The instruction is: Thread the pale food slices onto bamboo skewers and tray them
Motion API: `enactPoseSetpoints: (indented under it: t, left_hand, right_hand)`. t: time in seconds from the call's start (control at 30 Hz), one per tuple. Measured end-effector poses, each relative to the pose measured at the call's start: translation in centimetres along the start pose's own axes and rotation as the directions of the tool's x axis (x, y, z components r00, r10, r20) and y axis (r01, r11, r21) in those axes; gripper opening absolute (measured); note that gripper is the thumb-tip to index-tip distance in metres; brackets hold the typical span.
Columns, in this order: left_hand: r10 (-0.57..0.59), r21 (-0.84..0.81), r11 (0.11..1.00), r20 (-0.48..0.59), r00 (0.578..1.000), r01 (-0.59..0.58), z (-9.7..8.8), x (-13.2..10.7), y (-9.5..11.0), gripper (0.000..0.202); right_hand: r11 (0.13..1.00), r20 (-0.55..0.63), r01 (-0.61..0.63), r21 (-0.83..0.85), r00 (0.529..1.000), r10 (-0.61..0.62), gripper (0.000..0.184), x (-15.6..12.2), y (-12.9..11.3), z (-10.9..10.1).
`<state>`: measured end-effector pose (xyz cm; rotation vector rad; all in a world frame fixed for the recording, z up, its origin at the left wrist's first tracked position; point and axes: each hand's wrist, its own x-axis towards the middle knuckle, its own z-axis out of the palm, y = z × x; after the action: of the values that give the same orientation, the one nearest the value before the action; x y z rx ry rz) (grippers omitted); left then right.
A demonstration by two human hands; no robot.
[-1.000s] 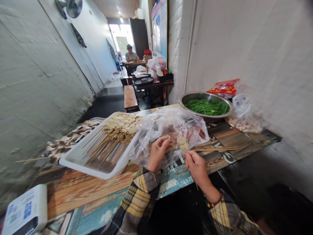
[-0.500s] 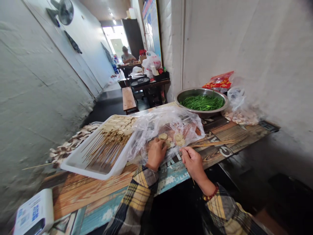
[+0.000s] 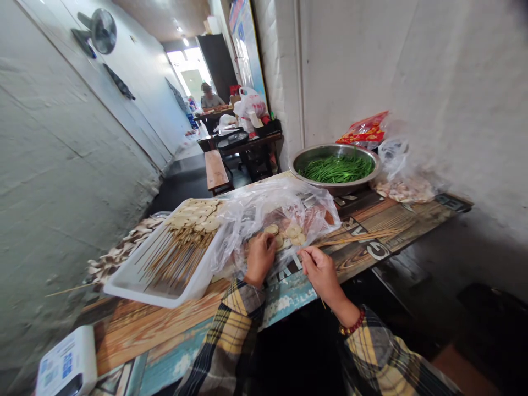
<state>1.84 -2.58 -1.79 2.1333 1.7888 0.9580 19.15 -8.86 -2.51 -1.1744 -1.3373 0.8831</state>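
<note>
Head view: the right hand (image 3: 324,275) has a thin stick (image 3: 323,303) in its grip, which is closed tight, thumb against forefinger. Most of that stick is hidden by the hand; a short bit shows at the fingertips and the other end comes out below the palm, so its long axis runs on a slant, the upper end pointing away and to the left, the lower end back toward the person and past the near edge of the desk (image 3: 160,324). Just left of its upper end lie round slices (image 3: 296,235), pale and flat, at the near side of a clear plastic bag (image 3: 264,201). The left hand (image 3: 260,258) reaches over these slices with fingers bent down; its grip is turned away, so I cannot tell how far it is open or whether it has hold of one. Left of the bag, a white tray (image 3: 173,301) holds filled skewers (image 3: 185,236) side by side, slices at the far end, bare ends pointing near and left. Loose sticks (image 3: 363,237) lie right of the bag, their length running left to right, the right ends slightly farther off.
</note>
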Motion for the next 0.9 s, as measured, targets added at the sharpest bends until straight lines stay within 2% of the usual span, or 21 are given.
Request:
enactPoseSetpoints:
  t: [0.1,0.33,0.63,0.9]
  left_hand:
    - [-0.017,0.013,1.000,-0.015,1.000,0.017,0.2,0.1,-0.3,0.020]
    - [-0.019,0.076,0.997,0.004,1.000,0.018,0.1,0.1,0.3,0.012]
    - [0.059,0.206,0.977,0.002,0.998,-0.058,0.2,-0.1,0.9,0.014]
    - [0.118,0.202,0.973,-0.039,0.992,-0.108,0.6,0.1,0.9,0.019]
  right_hand:
    - [1.000,0.009,-0.001,-0.003,1.000,0.001,0.029,0.0,0.0,0.0]
    - [1.000,0.020,0.021,-0.012,1.000,-0.020,0.027,0.1,0.2,0.0]
    - [0.999,0.020,0.050,-0.009,0.999,-0.050,0.026,0.2,0.2,-0.1]
    - [0.998,0.029,0.066,0.005,0.997,-0.066,0.025,0.2,-0.2,-0.3]
